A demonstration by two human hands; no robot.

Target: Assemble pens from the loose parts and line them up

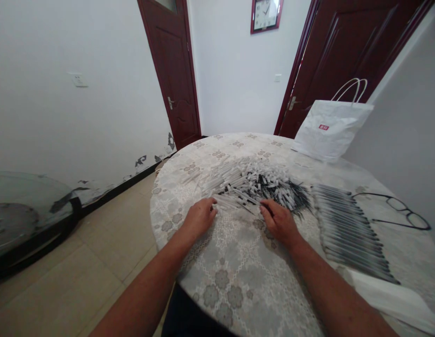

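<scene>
A loose pile of pen parts (235, 175) lies in front of me, with clear and white tubes on the left and dark thin pieces among white ones on the right. My left hand (201, 214) rests at the near left edge of the pile, fingers curled together; what they hold, if anything, is hidden. At the near right edge, my right hand (279, 219) has thumb and finger pinched beside the tips of some tubes. Whether it grips one I cannot make out. To the right, a neat row of pens (351, 229) lies side by side.
Black-framed glasses (410, 217) lie beyond the pen row. A white paper bag (333, 131) stands at the table's back right. Near the right front is a white packet (393, 295). A patterned cloth (221, 281) covers the round table; a glass-topped object (24, 206) stands left.
</scene>
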